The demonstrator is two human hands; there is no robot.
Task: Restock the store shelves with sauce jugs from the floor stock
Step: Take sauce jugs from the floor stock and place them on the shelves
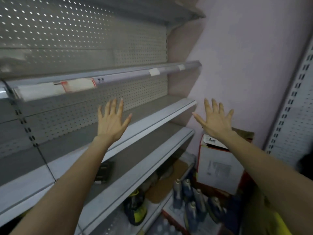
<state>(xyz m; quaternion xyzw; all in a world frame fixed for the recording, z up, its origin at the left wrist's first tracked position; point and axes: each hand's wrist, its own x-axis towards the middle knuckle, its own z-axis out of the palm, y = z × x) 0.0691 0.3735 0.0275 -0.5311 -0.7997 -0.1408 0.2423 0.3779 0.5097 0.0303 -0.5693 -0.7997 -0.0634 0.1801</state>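
Grey metal store shelves (pixel 152 119) with a perforated back panel fill the left of the view. My left hand (pixel 111 119) is raised in front of the middle shelf, fingers spread, holding nothing. My right hand (pixel 216 119) is raised beyond the shelf's right end, in front of the pale wall, fingers also spread and empty. Several dark sauce jugs (pixel 191 197) with pale caps stand on the floor at the lower right. One dark jug with a yellow label (pixel 135 207) sits under the lowest shelf board.
A white and red carton (pixel 220 168) stands on the floor stock by the wall. A brown cardboard box (pixel 166 184) lies under the lower shelf. Price tags (pixel 77 84) hang on the upper shelf rail. Another perforated upright (pixel 291 116) stands at the right.
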